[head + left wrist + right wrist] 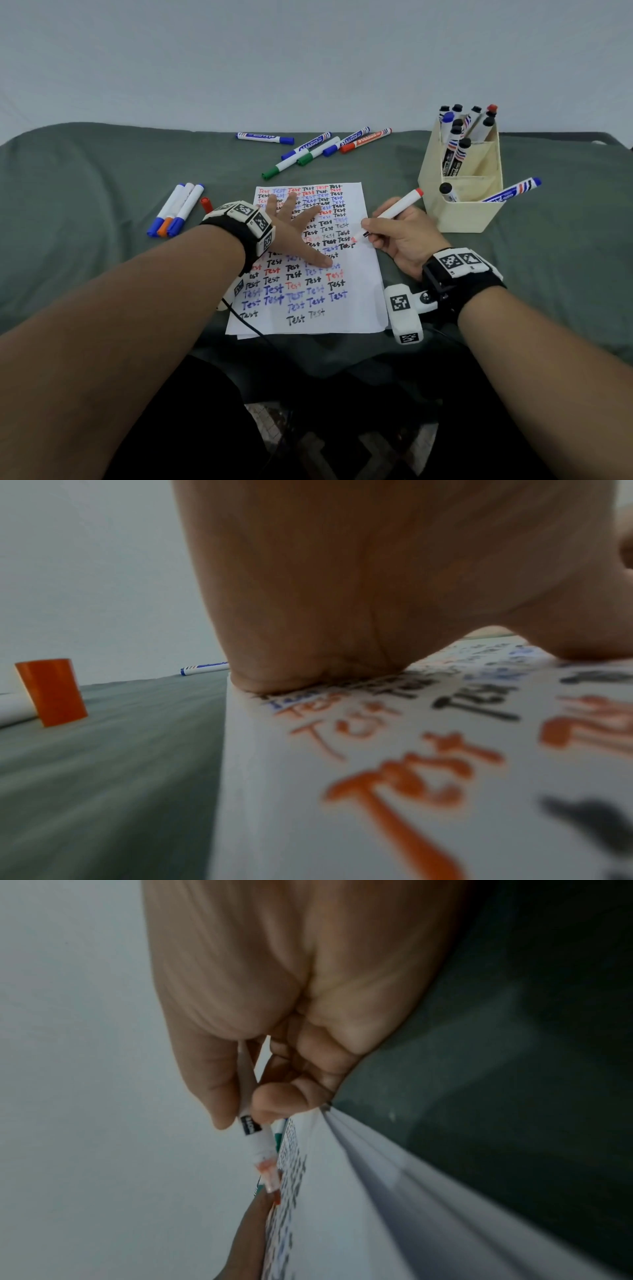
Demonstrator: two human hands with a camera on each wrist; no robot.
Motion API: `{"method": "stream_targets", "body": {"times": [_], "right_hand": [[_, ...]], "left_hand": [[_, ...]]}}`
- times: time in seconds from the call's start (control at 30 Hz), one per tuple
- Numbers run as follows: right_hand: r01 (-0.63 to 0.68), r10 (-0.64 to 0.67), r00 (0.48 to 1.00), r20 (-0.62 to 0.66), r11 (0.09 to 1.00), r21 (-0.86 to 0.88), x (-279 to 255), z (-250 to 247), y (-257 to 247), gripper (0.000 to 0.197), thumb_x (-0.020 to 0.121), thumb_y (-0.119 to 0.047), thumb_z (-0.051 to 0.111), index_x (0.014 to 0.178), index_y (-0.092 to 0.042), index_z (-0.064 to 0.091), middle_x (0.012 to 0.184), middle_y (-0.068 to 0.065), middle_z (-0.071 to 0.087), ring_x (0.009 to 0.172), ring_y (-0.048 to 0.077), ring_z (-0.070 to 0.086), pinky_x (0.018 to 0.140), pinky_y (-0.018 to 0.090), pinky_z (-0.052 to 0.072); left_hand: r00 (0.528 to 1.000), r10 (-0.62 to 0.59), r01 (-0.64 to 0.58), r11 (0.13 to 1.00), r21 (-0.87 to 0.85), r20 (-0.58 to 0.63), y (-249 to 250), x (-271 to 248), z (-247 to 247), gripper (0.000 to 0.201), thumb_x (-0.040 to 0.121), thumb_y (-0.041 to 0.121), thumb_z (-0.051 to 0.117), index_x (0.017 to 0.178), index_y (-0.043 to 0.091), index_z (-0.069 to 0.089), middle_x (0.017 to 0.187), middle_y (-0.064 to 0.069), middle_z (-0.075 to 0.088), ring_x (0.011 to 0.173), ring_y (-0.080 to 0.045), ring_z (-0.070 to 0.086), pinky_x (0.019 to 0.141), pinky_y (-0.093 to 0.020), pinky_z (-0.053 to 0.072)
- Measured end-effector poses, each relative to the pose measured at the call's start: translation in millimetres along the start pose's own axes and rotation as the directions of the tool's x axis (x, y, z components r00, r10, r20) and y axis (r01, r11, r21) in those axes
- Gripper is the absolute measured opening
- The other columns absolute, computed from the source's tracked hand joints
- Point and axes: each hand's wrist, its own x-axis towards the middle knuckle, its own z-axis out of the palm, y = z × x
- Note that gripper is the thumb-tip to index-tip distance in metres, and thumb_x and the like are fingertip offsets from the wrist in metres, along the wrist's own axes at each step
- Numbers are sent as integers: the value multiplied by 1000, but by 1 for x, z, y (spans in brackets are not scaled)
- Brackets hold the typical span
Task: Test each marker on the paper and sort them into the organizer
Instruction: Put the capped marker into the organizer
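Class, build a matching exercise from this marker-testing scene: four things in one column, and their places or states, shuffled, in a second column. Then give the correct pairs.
Things
1. left hand
2. red marker
3. loose red cap
4. organizer

Places or states
A. stands right of the paper, holding markers
B. held in the right hand, tip at the paper
C. pressed flat on the paper
D. lies on the cloth, left of the paper

Pairs: 1-C, 2-B, 3-D, 4-A

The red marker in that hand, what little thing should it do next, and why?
Probably finish writing the word. The right hand holds the red marker with its tip at the paper, where a small red mark has just begun beside the rows of "Test". The left hand lies flat, pinning the sheet. The orange cap stands off the paper, so recapping likely comes afterwards.
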Motion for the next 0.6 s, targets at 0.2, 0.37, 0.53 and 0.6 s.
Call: {"method": "stream_targets", "body": {"times": [0.2, 0.37, 0.53, 0.6], "right_hand": [[3, -2, 1000, 10, 998, -68, 1, 1, 2, 22, 84, 9, 74, 79, -8, 60, 64, 8, 64, 51, 15, 55, 51, 22, 49], [8, -6, 1000, 19, 993, -117, 1, 1, 3, 21, 83, 8, 76, 78, -7, 61, 65, 10, 65, 53, 16, 57, 52, 23, 49], [21, -17, 1000, 20, 984, -175, 1, 4, 4, 19, 83, 7, 76, 80, -6, 62, 67, 11, 67, 53, 16, 59, 53, 23, 49], [23, -20, 1000, 20, 982, -190, 1, 4, 4, 19, 83, 6, 77, 79, -6, 62, 67, 10, 68, 53, 16, 59, 53, 24, 50]], "left_hand": [[1000, 8, -8, 1000, 0, -25, -1, 3, 3, 137, 28, 112, 40, 136, 65, -28, 159, 8, -38, 146, -35, -33, 116, -69, -7], [1000, 0, 0, 1000, -3, -30, -2, 4, 5, 136, 26, 113, 39, 134, 66, -29, 158, 9, -39, 146, -35, -33, 116, -69, -7], [999, 2, -1, 1000, 15, -33, 0, 2, 4, 138, 26, 113, 37, 137, 64, -29, 158, 8, -38, 147, -36, -32, 116, -70, -5], [1000, 3, -3, 1000, 13, -28, 0, 1, 4, 138, 27, 113, 37, 137, 63, -29, 158, 8, -39, 147, -36, -32, 116, -70, -4]]}}
